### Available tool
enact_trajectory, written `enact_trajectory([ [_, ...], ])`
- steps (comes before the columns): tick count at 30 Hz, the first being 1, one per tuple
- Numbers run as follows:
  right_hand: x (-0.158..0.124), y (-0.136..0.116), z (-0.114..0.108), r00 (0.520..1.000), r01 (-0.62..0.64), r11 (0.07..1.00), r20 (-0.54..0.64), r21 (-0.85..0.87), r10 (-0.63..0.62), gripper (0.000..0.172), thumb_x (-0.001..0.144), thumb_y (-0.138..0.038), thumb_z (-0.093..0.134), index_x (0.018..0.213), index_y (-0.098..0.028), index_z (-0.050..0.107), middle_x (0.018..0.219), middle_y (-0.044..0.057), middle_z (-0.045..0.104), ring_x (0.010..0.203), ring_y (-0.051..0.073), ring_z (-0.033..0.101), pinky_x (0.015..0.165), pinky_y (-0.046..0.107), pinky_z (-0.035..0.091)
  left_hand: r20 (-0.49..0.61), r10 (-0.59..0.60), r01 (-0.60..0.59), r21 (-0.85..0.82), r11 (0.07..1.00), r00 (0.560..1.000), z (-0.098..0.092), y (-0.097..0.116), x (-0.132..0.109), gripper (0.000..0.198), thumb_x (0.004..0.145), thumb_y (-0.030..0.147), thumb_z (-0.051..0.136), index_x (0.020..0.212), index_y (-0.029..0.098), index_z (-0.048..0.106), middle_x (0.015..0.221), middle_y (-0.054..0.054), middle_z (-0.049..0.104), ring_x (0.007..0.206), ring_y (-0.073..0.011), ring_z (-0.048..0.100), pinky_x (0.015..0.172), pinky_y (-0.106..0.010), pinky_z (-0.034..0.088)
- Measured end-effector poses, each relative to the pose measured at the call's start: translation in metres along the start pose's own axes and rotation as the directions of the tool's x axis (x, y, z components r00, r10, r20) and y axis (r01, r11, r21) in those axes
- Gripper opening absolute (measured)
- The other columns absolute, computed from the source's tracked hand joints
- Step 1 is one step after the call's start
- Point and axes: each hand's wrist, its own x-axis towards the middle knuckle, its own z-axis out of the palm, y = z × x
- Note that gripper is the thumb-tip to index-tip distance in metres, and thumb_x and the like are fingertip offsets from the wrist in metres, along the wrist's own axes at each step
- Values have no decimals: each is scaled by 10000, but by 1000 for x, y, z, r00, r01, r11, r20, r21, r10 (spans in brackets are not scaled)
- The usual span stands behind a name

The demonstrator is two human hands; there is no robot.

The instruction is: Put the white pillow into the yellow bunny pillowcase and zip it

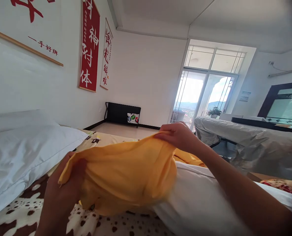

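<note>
A yellow pillowcase [126, 173] is stretched between my two hands above the bed. My left hand [62, 186] grips its near left edge, partly wrapped by the cloth. My right hand [179, 136] pinches the far upper edge, fingers closed on the fabric. The open mouth of the yellow cloth covers the end of a white pillow [202, 200] that lies under my right forearm.
Another white pillow [20, 147] lies at the left on a brown-and-cream spotted bedsheet [15, 213]. A grey covered sofa [254, 144] stands at the right. Red scrolls [89, 46] hang on the wall; glass balcony doors [202, 95] are beyond.
</note>
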Motion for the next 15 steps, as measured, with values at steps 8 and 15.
enact_trajectory([
  [8, -19, -8, 7, 814, 47, 972, 556, 230, -171, 389, 747, -554, 624, 816, -172, 657, 958, 61, 605, 937, 206, 512, 840, 319, 390, -112, 144, -136, 79, 988, 983, 10, -21, 27, 238, 771, 427, 564, 721, 202, 506, 588, 51, 464, 520, -85, 403, 427, -160, 334],
  [15, -32, 6, 4, 890, -248, 783, 454, 570, -49, 455, 845, -602, 484, 811, -157, 574, 694, -5, 523, 608, 109, 466, 525, 225, 348, -79, -166, 157, -104, 982, 983, 8, -29, 34, 306, 581, 446, 654, 679, 176, 551, 583, 26, 516, 514, -108, 466, 393, -184, 399],
])
